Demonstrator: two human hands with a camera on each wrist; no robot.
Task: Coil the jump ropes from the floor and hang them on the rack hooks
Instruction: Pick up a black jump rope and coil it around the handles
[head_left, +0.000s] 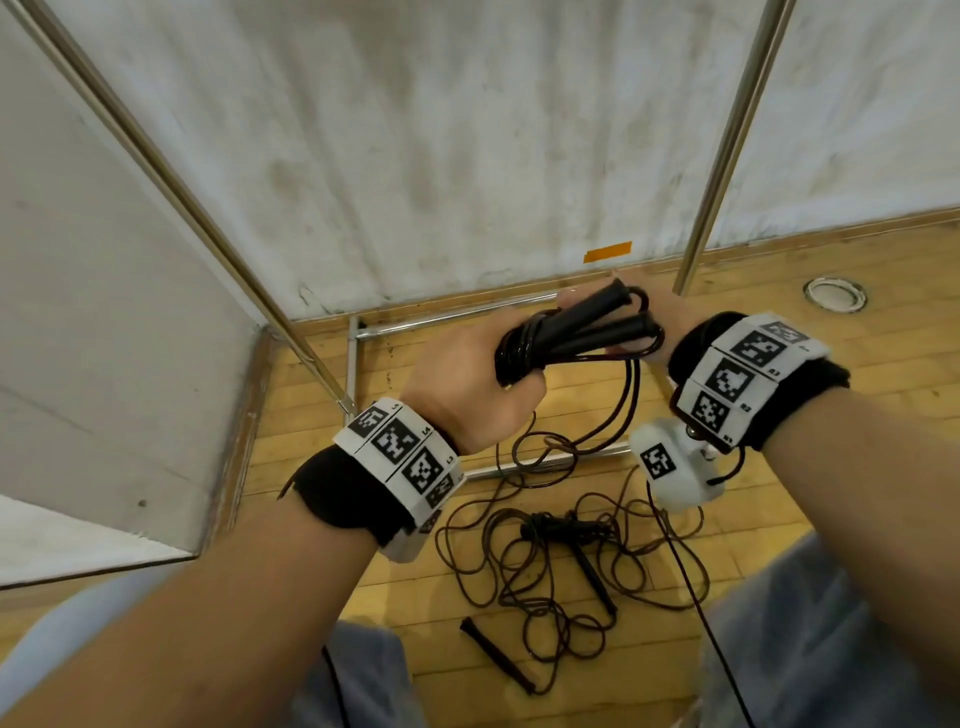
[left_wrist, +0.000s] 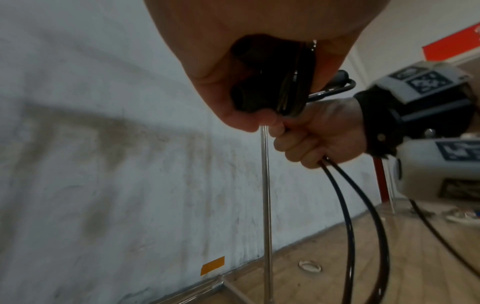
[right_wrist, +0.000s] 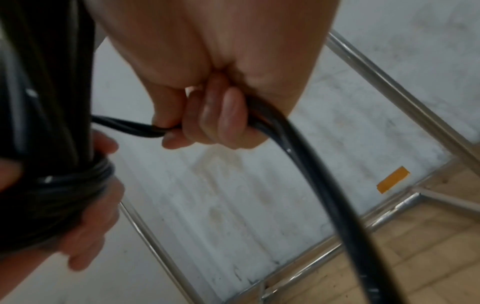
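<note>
While wound round the left hand (head_left: 470, 384), rope (head_left: 571, 338) held chest-high before rack (head_left: 727, 156); right hand (head_left: 652, 317) curled on trailing strand. Probably light, limp, slick: best gripped at handles (head_left: 613, 332).

Gym corner: wall, wood floor and small fixtures

A stained white wall (head_left: 467, 130) meets a yellow wooden plank floor (head_left: 857, 291) along a wooden skirting board (head_left: 831, 221). A strip of orange tape (head_left: 608, 252) is stuck low on the wall, just above the skirting. A round metal floor fitting (head_left: 835, 294), perhaps a socket cover, sits in the planks near the wall. In the left wrist view a red panel (left_wrist: 451, 44) shows on a far wall, blurred. Blue-grey trouser legs (head_left: 831, 649) fill the lower edge.
</note>
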